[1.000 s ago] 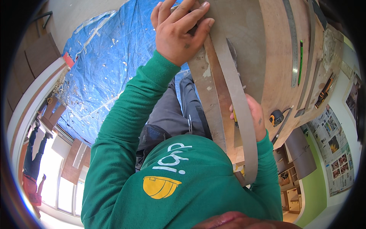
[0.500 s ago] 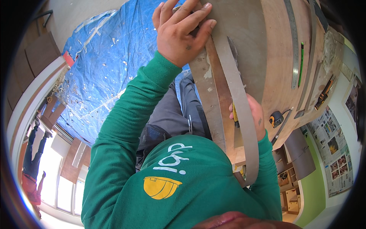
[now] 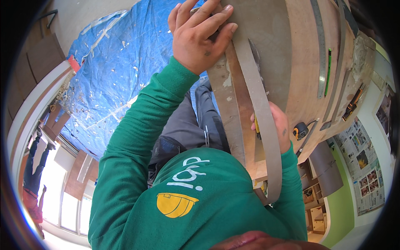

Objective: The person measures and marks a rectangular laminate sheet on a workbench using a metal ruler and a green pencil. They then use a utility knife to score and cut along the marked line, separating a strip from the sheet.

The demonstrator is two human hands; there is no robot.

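Observation:
My left hand point(image 3: 201, 39) presses down at the far end of a long board point(image 3: 227, 100), its fingers spread. Something dark shows under its thumb, too covered to make out. From near that hand a grey-brown laminate strip point(image 3: 259, 98) runs toward me and curls up in front of my belly. Behind the strip, my right hand point(image 3: 278, 125) is closed on a yellow and black utility knife point(image 3: 257, 127); the strip hides part of both. Beside the strip lies a wide grey-brown laminate sheet point(image 3: 275, 46), with a dark, pointed sliver point(image 3: 254, 56) at its near edge.
On the wooden bench point(image 3: 304, 79) to the right lie a metal ruler point(image 3: 320, 54), a green pencil point(image 3: 328, 73), a tape measure point(image 3: 301, 131) and another cutter point(image 3: 354, 102). A blue tarp point(image 3: 121, 62) littered with scraps covers the floor. Another person point(image 3: 33, 179) stands far left.

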